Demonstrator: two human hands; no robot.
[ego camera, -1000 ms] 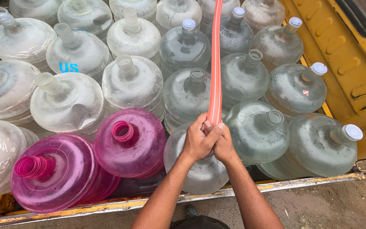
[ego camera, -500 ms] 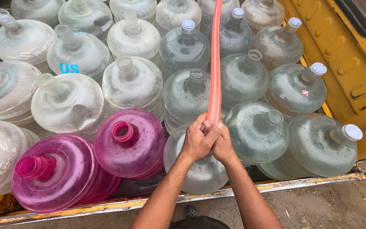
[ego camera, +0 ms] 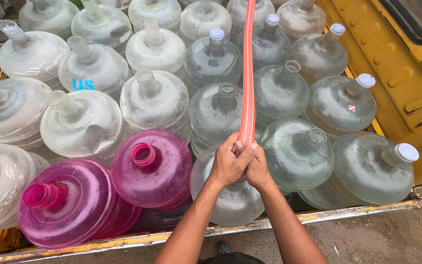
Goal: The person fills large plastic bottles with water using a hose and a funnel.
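head camera looks down on both hands clasped around a flat orange plastic hose (ego camera: 247,83): left hand (ego camera: 228,164) wraps it tightly, right hand (ego camera: 259,171) presses in beside it, over a clear plastic water jug (ego camera: 230,200). several clear jugs appear capped; others and two pink translucent jugs (ego camera: 150,166) stand open. whether any holds water cannot be told.

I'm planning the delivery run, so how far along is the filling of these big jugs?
Done: several clear plastic jugs at the right carry white caps and look full. In hand: the left hand and right hand grip the orange hose over a clear jug at the front edge. Left: the two pink jugs and many uncapped clear ones on the left look empty.
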